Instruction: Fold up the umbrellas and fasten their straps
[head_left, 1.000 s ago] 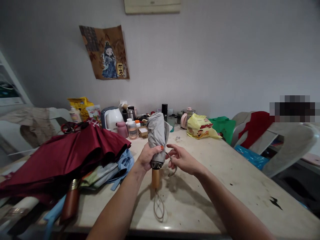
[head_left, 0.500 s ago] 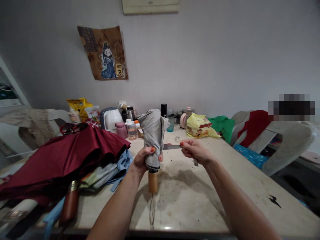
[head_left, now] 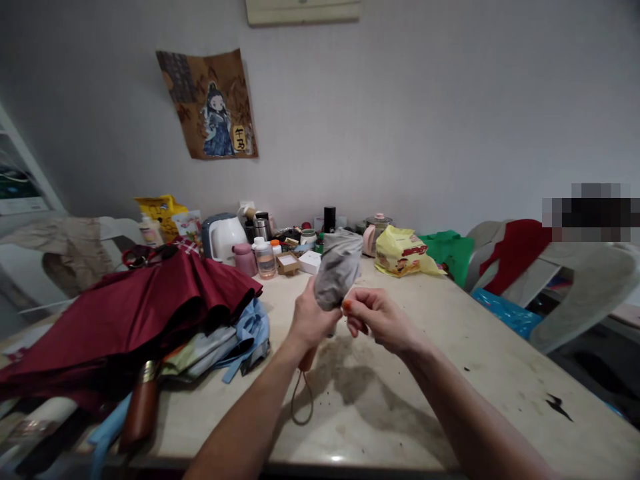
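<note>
A folded grey umbrella point(head_left: 339, 267) is held above the table, its canopy end leaning to the right. My left hand point(head_left: 313, 320) is closed around its lower part. The wooden handle point(head_left: 307, 360) shows below that hand, with a cord loop point(head_left: 302, 403) hanging from it. My right hand point(head_left: 377, 317) is closed in a pinch at the umbrella's right side, close to the left fingers. Its fingertips appear to be on the umbrella's strap, which is mostly hidden now.
On the left lie a dark red umbrella point(head_left: 175, 293) with a brown handle point(head_left: 140, 413) and a blue folded cloth point(head_left: 250, 327). A kettle point(head_left: 227, 237), bottles and small boxes line the back. A yellow bag point(head_left: 400, 250) stands right of them. A person's blurred head shows far right.
The umbrella has tilted from upright to the right, and my left hand has turned over it. My right hand has come in from the right, where it held the strap stretched out.
</note>
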Tool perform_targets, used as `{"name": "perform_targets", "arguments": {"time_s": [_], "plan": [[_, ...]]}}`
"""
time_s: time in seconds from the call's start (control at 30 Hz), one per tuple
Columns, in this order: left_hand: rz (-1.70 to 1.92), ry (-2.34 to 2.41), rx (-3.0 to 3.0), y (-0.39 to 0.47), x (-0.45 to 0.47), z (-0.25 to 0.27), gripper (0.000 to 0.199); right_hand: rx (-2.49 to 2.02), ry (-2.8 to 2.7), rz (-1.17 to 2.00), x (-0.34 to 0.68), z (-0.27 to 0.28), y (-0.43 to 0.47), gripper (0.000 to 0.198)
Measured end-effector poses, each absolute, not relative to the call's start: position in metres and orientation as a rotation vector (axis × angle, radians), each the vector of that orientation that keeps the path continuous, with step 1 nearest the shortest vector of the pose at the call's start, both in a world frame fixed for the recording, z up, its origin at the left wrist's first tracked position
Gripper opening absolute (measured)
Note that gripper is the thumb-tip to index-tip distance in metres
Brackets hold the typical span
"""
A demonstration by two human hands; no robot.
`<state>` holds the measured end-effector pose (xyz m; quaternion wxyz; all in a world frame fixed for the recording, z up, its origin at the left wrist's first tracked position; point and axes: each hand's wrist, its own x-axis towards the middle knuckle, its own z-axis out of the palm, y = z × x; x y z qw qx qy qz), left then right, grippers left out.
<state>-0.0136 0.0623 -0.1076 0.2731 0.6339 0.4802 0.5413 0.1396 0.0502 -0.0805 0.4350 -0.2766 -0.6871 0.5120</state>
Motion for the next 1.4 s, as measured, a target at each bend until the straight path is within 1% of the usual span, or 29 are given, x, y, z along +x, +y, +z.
{"name": "perform_targets", "arguments": {"time_s": [0.1, 0.17, 0.2, 0.27, 0.37, 0.43, 0.5, 0.57, 0.67, 0.73, 0.83, 0.9, 1.0, 1.07, 1.17, 1.23, 1.27, 1.4], "plan": [[1.471, 1.681, 1.945, 0.053, 0.001, -0.113, 0.069, -0.82, -1.697, 1.086, 0.125, -0.086, 0.051, 0.028], [1.42, 1.659, 2.004, 0.051, 0.002, -0.114, 0.073, -0.871, -1.612, 1.06, 0.121, -0.087, 0.053, 0.029], [1.38, 1.539, 2.0, 0.05, 0.001, -0.113, 0.072, -0.886, -1.565, 1.069, 0.122, -0.087, 0.054, 0.031], [1.277, 1.143, 1.903, 0.052, -0.007, -0.11, 0.072, -0.885, -1.487, 1.107, 0.127, -0.086, 0.056, 0.036], [1.174, 0.586, 1.533, 0.056, -0.019, -0.105, 0.074, -0.786, -1.416, 1.156, 0.138, -0.085, 0.057, 0.039], [1.158, 0.424, 1.291, 0.058, -0.022, -0.104, 0.079, -0.693, -1.399, 1.189, 0.142, -0.084, 0.057, 0.039], [1.158, 0.407, 1.154, 0.059, -0.021, -0.106, 0.085, -0.64, -1.394, 1.225, 0.142, -0.085, 0.057, 0.04], [1.17, 0.469, 1.099, 0.06, -0.018, -0.108, 0.083, -0.635, -1.379, 1.261, 0.141, -0.085, 0.058, 0.041], [1.216, 0.646, 1.109, 0.062, -0.014, -0.109, 0.066, -0.66, -1.362, 1.292, 0.141, -0.086, 0.062, 0.044], [1.271, 0.762, 1.176, 0.064, -0.013, -0.107, 0.059, -0.708, -1.408, 1.247, 0.144, -0.086, 0.065, 0.045], [1.401, 0.981, 1.386, 0.066, -0.015, -0.105, 0.055, -0.856, -1.563, 1.065, 0.148, -0.087, 0.067, 0.043], [1.465, 1.214, 1.568, 0.066, -0.016, -0.106, 0.056, -0.957, -1.688, 0.889, 0.147, -0.09, 0.065, 0.04], [1.477, 1.571, 1.785, 0.065, -0.014, -0.113, 0.059, -1.038, -1.864, 0.576, 0.134, -0.1, 0.06, 0.036], [1.469, 1.722, 1.925, 0.063, -0.01, -0.119, 0.054, -1.035, -1.922, 0.413, 0.122, -0.109, 0.058, 0.032], [1.458, 1.777, 2.071, 0.06, -0.004, -0.123, 0.047, -1.023, -1.879, 0.37, 0.109, -0.118, 0.06, 0.031], [1.428, 1.647, 2.018, 0.06, -0.003, -0.121, 0.044, -1.007, -1.786, 0.491, 0.109, -0.118, 0.063, 0.033], [1.385, 1.51, 1.949, 0.06, -0.005, -0.119, 0.044, -0.986, -1.731, 0.582, 0.112, -0.116, 0.065, 0.033], [1.185, 0.725, 1.478, 0.062, -0.016, -0.108, 0.053, -0.849, -1.543, 0.877, 0.133, -0.103, 0.067, 0.039]]}}
